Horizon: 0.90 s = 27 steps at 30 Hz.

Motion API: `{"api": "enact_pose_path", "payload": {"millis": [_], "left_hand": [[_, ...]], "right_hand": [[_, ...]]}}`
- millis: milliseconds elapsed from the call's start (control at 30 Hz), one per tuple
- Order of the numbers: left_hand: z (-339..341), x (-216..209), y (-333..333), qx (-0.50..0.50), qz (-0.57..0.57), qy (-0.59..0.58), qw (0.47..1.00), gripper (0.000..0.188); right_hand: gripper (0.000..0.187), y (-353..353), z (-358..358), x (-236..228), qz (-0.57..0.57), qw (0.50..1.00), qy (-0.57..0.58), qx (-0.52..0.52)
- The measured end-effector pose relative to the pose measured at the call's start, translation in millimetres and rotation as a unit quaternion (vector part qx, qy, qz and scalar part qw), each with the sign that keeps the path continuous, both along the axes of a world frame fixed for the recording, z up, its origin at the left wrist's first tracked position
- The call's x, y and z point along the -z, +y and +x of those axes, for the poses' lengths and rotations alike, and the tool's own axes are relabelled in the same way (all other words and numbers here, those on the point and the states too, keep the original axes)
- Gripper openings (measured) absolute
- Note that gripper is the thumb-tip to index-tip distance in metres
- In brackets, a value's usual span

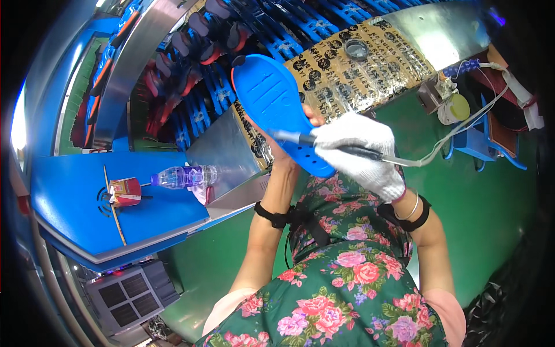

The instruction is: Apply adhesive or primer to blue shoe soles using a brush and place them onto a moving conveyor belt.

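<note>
In front of me a bright blue shoe sole point(266, 87) is held up at a tilt, its grooved, wider end pointing away from me. My bare left hand point(280, 155) grips it from beneath, with fingertips showing along its right edge. On my right hand point(357, 149) is a white knit glove. Its fingers are closed round the dark handle of a brush point(293, 137) with a pale tip. That tip lies over the narrower part of the sole; whether it touches the surface I cannot tell. A thin white tube point(425, 158) runs from the handle's rear to the right.
Blue racks point(289, 43) carrying shoe uppers point(199, 26) line the far side. A taped cardboard sheet point(376, 75) bears a round dish point(355, 50). On the left, a blue table point(63, 196) holds a bottle point(179, 177), a red carton point(126, 191) and a stick point(118, 222). A blue stool point(471, 143) stands right.
</note>
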<state>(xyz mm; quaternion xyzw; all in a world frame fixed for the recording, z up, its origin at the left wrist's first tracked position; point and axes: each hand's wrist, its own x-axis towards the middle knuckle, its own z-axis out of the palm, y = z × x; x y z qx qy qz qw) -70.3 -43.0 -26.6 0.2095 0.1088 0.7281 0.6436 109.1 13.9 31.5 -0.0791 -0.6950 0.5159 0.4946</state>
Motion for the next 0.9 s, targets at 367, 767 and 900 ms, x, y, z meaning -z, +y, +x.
{"api": "enact_pose_path", "payload": {"millis": [367,767,900], "left_hand": [[-8.8,3.5,6.8,-0.053,-0.003,-0.016,0.998,0.110],[-37.4,-0.1,8.0,-0.007,-0.054,0.017,0.998,0.107],[-44.2,2.5,4.9,0.009,-0.051,-0.012,0.999,0.109]], "right_hand": [[0.018,-1.7,6.8,3.0,0.030,0.999,-0.019,0.018],[0.022,-4.9,4.5,9.4,0.152,0.986,-0.052,0.038],[0.019,-17.0,9.3,7.1,0.088,0.991,-0.067,-0.072]]}}
